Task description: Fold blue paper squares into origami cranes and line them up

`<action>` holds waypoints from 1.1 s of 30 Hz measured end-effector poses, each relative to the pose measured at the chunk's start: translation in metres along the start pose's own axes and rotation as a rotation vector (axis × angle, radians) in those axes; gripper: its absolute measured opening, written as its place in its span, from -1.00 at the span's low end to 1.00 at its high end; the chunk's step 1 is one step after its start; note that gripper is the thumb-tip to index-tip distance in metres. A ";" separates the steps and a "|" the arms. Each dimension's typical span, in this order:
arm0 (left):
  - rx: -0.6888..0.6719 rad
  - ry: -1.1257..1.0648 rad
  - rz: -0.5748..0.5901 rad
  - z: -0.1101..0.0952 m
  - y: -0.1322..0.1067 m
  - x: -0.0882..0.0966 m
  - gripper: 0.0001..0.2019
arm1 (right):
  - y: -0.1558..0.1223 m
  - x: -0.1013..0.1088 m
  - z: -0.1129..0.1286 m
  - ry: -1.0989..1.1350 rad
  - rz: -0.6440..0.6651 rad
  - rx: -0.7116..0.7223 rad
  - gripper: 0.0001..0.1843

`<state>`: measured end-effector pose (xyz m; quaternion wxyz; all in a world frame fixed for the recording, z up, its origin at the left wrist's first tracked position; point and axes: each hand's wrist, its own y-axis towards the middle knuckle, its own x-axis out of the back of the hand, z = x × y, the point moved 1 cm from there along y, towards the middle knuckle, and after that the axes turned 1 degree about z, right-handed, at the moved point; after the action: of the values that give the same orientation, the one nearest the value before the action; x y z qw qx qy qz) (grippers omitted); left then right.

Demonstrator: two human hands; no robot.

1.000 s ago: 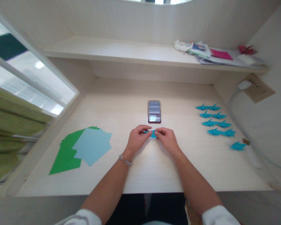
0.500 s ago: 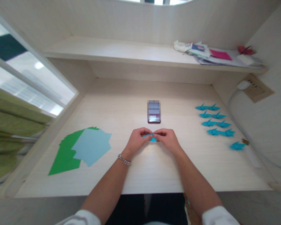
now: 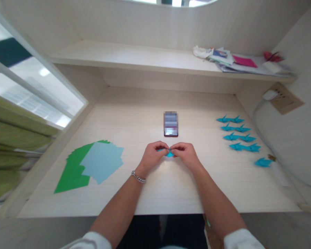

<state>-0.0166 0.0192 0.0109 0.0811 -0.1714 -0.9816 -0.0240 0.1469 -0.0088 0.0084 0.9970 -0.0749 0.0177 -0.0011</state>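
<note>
Between my two hands is a small folded piece of blue paper (image 3: 169, 154), mostly covered by the fingers. My left hand (image 3: 155, 153) pinches its left side between thumb and fingers. On the other side my right hand (image 3: 184, 153) pinches it too, and the two thumbs nearly meet at the middle. Just beyond the hands lies a phone (image 3: 170, 123) with a lit, blurred screen. Several folded blue paper cranes (image 3: 239, 137) stand in rows to the right, with a single blue crane (image 3: 263, 162) nearer me.
Fanned light blue paper sheets (image 3: 103, 162) overlap green sheets (image 3: 72, 173) on the left of the desk (image 3: 134, 114). A shelf (image 3: 134, 57) at the back bears papers (image 3: 224, 57). A white cable (image 3: 264, 135) runs down the right wall from a socket (image 3: 286, 98).
Both hands keep their pinch on the blue paper, with hardly any movement. The whole view has shifted very slightly.
</note>
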 end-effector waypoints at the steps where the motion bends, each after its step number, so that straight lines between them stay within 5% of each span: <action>1: -0.005 0.000 -0.007 0.000 0.000 0.000 -0.92 | 0.000 0.000 0.000 -0.002 -0.007 0.004 -0.84; 11: -0.034 0.021 -0.006 0.002 -0.003 -0.003 -0.88 | -0.002 0.003 0.004 0.071 0.038 -0.050 -0.73; 33: -0.033 -0.080 0.013 0.009 -0.001 -0.003 -0.82 | 0.000 0.006 -0.004 -0.210 -0.004 0.114 -0.82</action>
<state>-0.0152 0.0180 0.0019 0.0391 -0.1797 -0.9824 -0.0331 0.1523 -0.0095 0.0041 0.9960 -0.0178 -0.0871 0.0039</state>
